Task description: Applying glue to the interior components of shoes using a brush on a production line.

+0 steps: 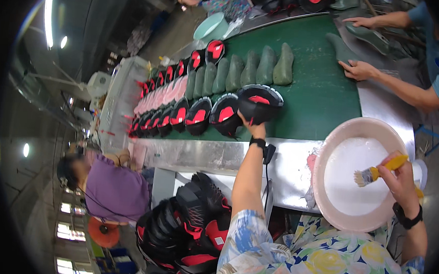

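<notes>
Black-and-red rubber is the material in hand: our left hand (252,128) grasps a shoe sole (259,103) from below, fingers closed on its near edge, and holds it at the near border of the green conveyor belt (322,93). Our right hand (400,179) is clenched on the yellow handle of a brush (378,173), whose bristles sit over the white liquid in the pink basin (326,194) on the steel table edge (203,153). We judge the work partly advanced: a long row of matching soles (180,115) already lies on the belt to the left of the held one, with a second row of grey-green soles (243,70) beyond it, while a heap of black-and-red uppers (189,225) near our left elbow remains untouched. The belt to the right of the held sole is bare green, giving open room up to the co-worker's hand (357,70) at the far edge. The basin rim closely borders our right wrist; a seated person in purple (116,188) is well apart at left.
</notes>
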The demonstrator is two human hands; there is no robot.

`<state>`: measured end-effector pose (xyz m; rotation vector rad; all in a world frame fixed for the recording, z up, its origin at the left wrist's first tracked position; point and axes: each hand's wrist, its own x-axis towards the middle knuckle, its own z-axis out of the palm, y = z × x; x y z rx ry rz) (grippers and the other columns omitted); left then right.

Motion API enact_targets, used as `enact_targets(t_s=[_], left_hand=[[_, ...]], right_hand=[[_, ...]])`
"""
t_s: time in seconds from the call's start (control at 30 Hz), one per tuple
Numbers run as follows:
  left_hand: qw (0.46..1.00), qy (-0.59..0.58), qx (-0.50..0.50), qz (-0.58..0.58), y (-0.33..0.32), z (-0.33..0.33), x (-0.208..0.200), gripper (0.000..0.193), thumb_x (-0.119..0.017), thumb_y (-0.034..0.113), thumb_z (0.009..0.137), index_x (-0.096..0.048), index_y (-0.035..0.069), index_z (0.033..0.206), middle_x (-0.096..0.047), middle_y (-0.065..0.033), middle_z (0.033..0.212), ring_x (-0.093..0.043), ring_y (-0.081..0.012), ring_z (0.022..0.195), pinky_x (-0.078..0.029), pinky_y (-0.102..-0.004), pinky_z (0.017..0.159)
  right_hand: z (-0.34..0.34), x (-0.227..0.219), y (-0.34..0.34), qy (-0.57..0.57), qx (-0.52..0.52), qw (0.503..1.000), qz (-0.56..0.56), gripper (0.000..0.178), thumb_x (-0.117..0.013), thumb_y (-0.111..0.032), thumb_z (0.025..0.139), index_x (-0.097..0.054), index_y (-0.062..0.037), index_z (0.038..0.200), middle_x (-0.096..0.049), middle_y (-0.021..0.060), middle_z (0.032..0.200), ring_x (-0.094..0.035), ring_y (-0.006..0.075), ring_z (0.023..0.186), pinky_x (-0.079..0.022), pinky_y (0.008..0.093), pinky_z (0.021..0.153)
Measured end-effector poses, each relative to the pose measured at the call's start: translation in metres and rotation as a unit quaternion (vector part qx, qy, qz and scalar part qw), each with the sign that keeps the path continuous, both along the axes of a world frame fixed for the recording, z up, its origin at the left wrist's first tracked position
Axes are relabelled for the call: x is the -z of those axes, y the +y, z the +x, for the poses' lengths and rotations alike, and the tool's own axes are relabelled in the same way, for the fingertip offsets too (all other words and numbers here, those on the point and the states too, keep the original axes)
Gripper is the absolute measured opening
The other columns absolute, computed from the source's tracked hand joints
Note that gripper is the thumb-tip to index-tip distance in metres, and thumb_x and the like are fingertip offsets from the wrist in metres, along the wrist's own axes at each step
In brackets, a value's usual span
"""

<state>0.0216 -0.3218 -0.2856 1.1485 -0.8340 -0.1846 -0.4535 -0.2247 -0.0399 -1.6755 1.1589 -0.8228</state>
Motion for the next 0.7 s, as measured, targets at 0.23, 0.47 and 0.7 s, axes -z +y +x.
enact_targets(t_s=[0.23, 0.47, 0.7], left_hand=[[0.727, -0.463, -0.070, 0.502, 0.081, 0.097, -0.094, 0.059, -0.070, 0.012, 0.077, -0.050, 0.008, 0.132, -0.058, -0.0197, 0.119, -0.060, -0.0373, 0.108, -0.051, -0.0452, 0.090], [0.535, -0.436, -0.090, 0.718, 0.248, 0.130, -0.178, 0.083, -0.071, 0.065, 0.074, -0.059, 0.007, 0.131, -0.055, -0.0215, 0.135, -0.049, -0.0392, 0.129, -0.042, -0.0529, 0.105], [0.451, -0.397, -0.098, 0.794, 0.338, 0.069, -0.211, 0.102, -0.073, 0.069, 0.069, -0.038, 0.018, 0.150, -0.017, -0.0253, 0.160, -0.024, -0.0538, 0.141, -0.024, -0.0769, 0.102]], right_hand=[[0.017, 0.001, -0.009, 0.005, -0.067, 0.997, 0.049, 0.008, -0.063, -0.007, 0.091, -0.058, -0.0022, 0.095, -0.057, 0.0048, 0.090, -0.058, 0.0115, 0.084, -0.045, 0.0239, 0.077], [0.023, 0.001, -0.014, -0.012, -0.119, 0.992, 0.036, 0.007, -0.061, -0.006, 0.093, -0.057, -0.0035, 0.097, -0.056, 0.0038, 0.092, -0.057, 0.0110, 0.085, -0.044, 0.0237, 0.079], [0.016, -0.003, 0.016, -0.011, -0.149, 0.989, 0.014, 0.008, -0.063, -0.007, 0.091, -0.056, -0.0048, 0.094, -0.055, 0.0039, 0.087, -0.056, 0.0122, 0.083, -0.044, 0.0247, 0.077]])
